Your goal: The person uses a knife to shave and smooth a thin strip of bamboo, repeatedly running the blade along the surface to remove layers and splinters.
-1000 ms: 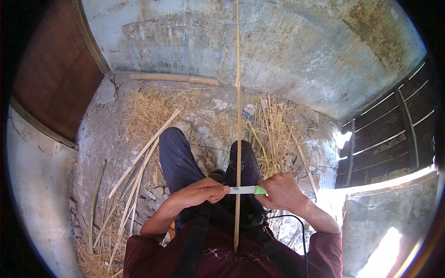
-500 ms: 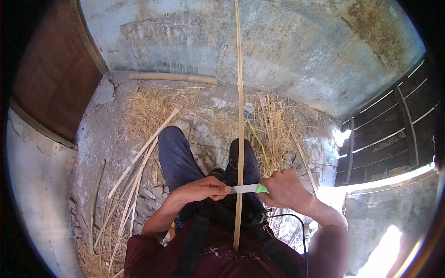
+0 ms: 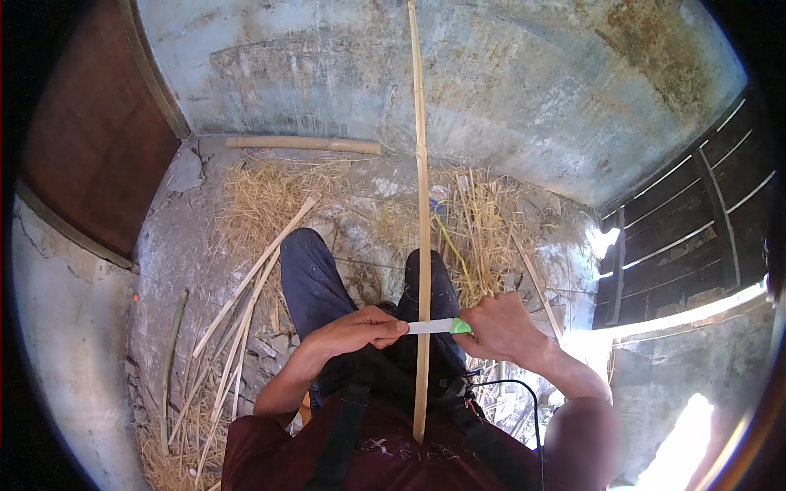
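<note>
A long split bamboo strip point(image 3: 423, 213) runs away from my chest, between my knees and up past the top edge of the view. Across it lies a knife point(image 3: 440, 326) with a pale blade and a bright green handle. My right hand point(image 3: 503, 329) is closed round the handle, only its green end showing. My left hand point(image 3: 359, 330) pinches the blade's tip between thumb and fingers. The blade passes over the strip, touching or nearly touching it. The strip's near end rests against my dark red shirt.
Several bamboo strips point(image 3: 246, 295) lie on the floor to the left, beside a green stick point(image 3: 173, 360). Straw and shavings point(image 3: 266, 192) cover the floor ahead. A bamboo pole point(image 3: 303, 144) lies along the wall point(image 3: 327, 74). A black cable point(image 3: 524, 391) loops near my right forearm.
The strip's far end has swung slightly left. The knife and both hands have shifted a little away from my body; both grips look the same.
</note>
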{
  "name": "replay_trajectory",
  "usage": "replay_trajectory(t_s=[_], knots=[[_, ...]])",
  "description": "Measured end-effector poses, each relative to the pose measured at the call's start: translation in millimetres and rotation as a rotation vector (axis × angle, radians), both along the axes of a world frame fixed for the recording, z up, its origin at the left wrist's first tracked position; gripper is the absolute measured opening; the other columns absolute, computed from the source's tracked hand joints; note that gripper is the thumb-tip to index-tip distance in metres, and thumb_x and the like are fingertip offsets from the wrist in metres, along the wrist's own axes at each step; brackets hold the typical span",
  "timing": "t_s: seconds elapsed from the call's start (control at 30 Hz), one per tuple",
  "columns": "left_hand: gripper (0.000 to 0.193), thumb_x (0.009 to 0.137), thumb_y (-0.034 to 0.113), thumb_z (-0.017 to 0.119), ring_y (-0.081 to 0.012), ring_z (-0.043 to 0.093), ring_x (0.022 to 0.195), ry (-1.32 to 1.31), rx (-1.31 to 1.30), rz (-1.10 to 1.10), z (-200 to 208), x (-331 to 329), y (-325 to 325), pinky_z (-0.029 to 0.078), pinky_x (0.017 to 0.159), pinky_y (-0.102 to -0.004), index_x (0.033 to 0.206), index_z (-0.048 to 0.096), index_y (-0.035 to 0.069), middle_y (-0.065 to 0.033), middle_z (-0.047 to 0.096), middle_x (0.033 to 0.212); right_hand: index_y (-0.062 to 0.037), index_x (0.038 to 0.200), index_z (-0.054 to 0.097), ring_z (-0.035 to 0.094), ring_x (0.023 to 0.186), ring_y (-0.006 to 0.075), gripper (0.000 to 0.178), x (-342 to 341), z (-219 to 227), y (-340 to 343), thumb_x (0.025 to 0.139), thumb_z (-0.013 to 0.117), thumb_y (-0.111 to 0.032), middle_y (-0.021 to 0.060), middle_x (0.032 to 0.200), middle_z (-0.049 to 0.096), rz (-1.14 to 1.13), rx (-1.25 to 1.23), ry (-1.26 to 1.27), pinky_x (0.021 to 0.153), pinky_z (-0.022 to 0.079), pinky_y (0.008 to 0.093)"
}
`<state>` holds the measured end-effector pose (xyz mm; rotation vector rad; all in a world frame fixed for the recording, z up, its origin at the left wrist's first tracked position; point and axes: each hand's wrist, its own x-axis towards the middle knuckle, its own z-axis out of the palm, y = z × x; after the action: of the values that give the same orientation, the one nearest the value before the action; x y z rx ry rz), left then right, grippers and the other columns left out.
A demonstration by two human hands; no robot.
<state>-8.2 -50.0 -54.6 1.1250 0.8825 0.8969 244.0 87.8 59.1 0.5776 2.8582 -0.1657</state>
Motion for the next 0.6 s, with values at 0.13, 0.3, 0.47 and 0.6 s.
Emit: replay_trajectory(t_s=[0.13, 0.3, 0.47, 0.6], knots=[[0.055, 0.114, 0.046, 0.055, -0.0078, 0.031, 0.065, 0.011, -0.024, -0.043, 1, -5, -2, 0.026, 0.06, -0.031, 0.071, 0.047, 0.013, 0.0082, 0.036, 0.067, -0.0107, 0.078, 0.074, 0.07, 0.06, 0.0375, 0.032, -2, 7, -7, 0.09, 0.07, -0.04, 0.0155, 0.061, 0.066, -0.003, 0.019, -0.01, 0.057, 0.05, 0.05], [0.058, 0.115, 0.048, 0.054, -0.0078, 0.032, 0.065, -0.037, -0.03, -0.111, -1, -7, 0, 0.026, 0.06, -0.0305, 0.07, 0.046, 0.012, 0.0079, 0.037, 0.067, -0.0108, 0.08, 0.074, 0.071, 0.06, 0.0378, 0.031, -3, 9, -10, 0.09, 0.069, -0.04, 0.0154, 0.06, 0.066, 0.017, 0.026, -0.038, 0.056, 0.05, 0.0498], [0.059, 0.115, 0.048, 0.053, -0.008, 0.031, 0.065, 0.011, 0.01, -0.065, -8, -6, 4, 0.026, 0.061, -0.0305, 0.069, 0.047, 0.012, 0.0075, 0.036, 0.067, -0.0108, 0.081, 0.075, 0.071, 0.06, 0.038, 0.031, -2, -2, -2, 0.089, 0.07, -0.04, 0.0155, 0.061, 0.066, -0.022, 0.016, -0.033, 0.057, 0.051, 0.0499], [0.059, 0.115, 0.048, 0.054, -0.0072, 0.031, 0.065, -0.011, -0.026, -0.071, -7, -4, 7, 0.025, 0.06, -0.0303, 0.068, 0.047, 0.012, 0.008, 0.036, 0.066, -0.0112, 0.082, 0.076, 0.071, 0.062, 0.038, 0.031, -2, -2, 0, 0.089, 0.07, -0.04, 0.0158, 0.061, 0.067, -0.016, 0.022, -0.053, 0.058, 0.051, 0.0503]])
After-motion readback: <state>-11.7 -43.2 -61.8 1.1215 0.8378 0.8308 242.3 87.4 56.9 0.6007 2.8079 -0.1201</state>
